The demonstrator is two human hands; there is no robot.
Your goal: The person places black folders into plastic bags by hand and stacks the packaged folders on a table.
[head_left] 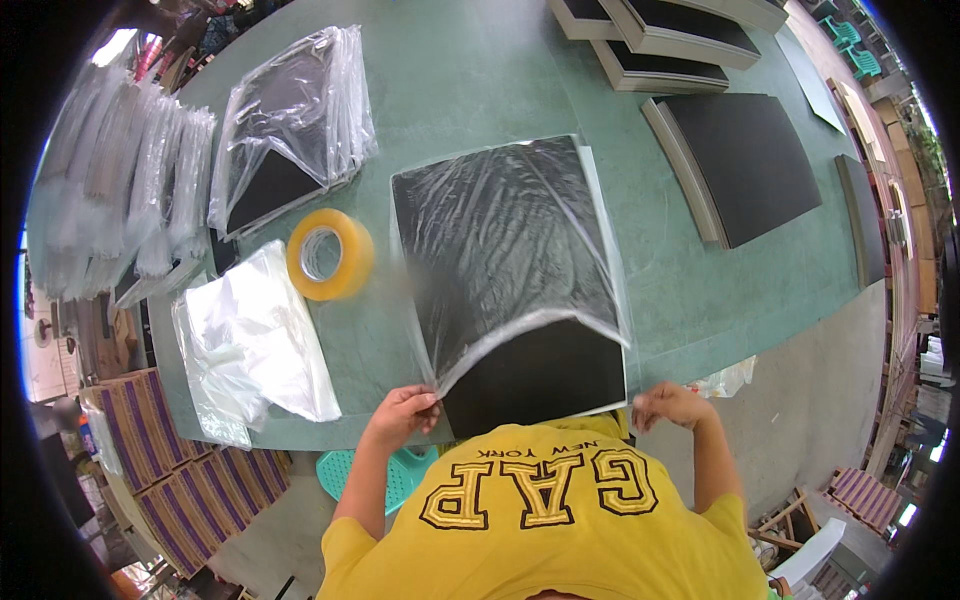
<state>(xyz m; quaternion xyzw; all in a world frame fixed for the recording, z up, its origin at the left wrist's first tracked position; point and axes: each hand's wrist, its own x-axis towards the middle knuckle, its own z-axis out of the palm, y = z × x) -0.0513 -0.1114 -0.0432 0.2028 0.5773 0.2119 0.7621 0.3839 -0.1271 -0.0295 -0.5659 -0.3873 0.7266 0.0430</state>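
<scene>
In front of me a stack of flat black boards (pixel 545 375) lies partly inside a clear plastic bag (pixel 500 240). The bag's open edge curves across the boards, leaving their near end bare. At the near left corner of the bag, my left hand (pixel 405 412) pinches the film between thumb and fingers. My right hand (pixel 672 405) is beside the near right corner of the boards, its fingers curled together. Whether it grips a bit of clear film does not show. A roll of yellowish tape (pixel 355 255) stands left of the bag.
Flat clear bags (pixel 265 340) lie at the left of the green table (pixel 470 80). Beyond them are bagged black boards (pixel 285 130) and a pile of filled clear bags (pixel 130 180). Black board stacks (pixel 750 165) sit at the right. A green stool (pixel 400 480) is below the table edge.
</scene>
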